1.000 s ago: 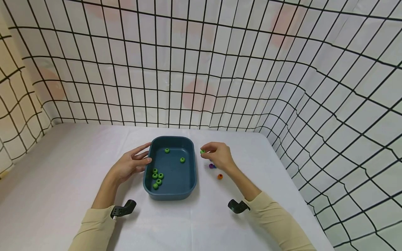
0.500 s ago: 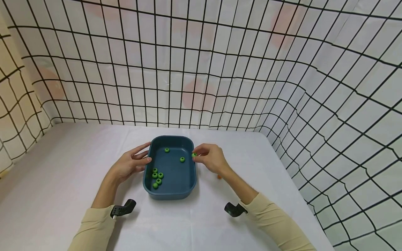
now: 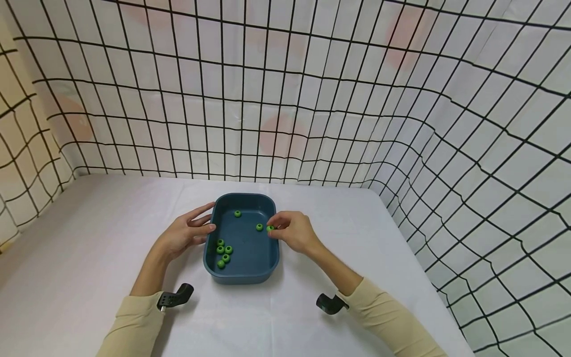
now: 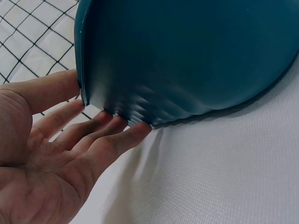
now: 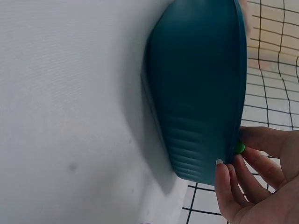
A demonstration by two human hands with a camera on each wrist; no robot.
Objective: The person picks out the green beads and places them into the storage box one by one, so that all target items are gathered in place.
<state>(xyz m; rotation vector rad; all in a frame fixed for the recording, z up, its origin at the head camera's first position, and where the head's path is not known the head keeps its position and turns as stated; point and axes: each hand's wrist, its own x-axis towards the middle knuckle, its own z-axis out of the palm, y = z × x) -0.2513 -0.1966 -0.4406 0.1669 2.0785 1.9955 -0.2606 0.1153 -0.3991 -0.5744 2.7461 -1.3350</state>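
Note:
A blue rectangular bin (image 3: 243,255) stands on the white-covered table, with several green beads (image 3: 226,258) at its near left, one bead (image 3: 238,213) farther back and another bead (image 3: 259,227) at the right. My left hand (image 3: 185,233) rests against the bin's left side; in the left wrist view its extended fingers (image 4: 117,140) touch the outer wall and the thumb meets the rim. My right hand (image 3: 296,232) pinches a green bead (image 3: 270,228) between thumb and fingers, just inside the right rim. Its other fingers lie along the bin's outside in the right wrist view.
A black grid net (image 3: 285,94) over pale sheeting closes off the back and sides of the table. Each wrist wears a black camera mount, one on the left (image 3: 176,296) and one on the right (image 3: 331,303).
My right hand has moved left with the green bead, from beside the bin to over its right rim. The purple and orange beads on the table are now hidden behind it. My left hand stays put.

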